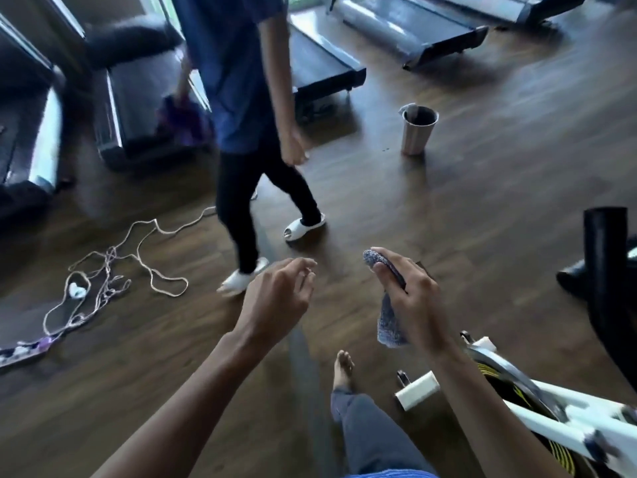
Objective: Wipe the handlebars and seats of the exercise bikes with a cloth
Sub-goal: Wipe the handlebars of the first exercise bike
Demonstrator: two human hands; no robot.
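My right hand grips a blue-grey speckled cloth, which sticks out above my fingers and hangs below my palm. My left hand is held out beside it, fingers loosely bent, holding nothing. A white exercise bike frame with yellow-striped flywheel lies at the lower right. A black bike post rises at the right edge. Neither hand touches the bike. No handlebar or seat is plainly in view.
Another person in a blue shirt and white slippers walks across the wooden floor, carrying a purple cloth. A metal bin stands behind. A tangled cord lies at left. Treadmills line the back. My bare foot shows below.
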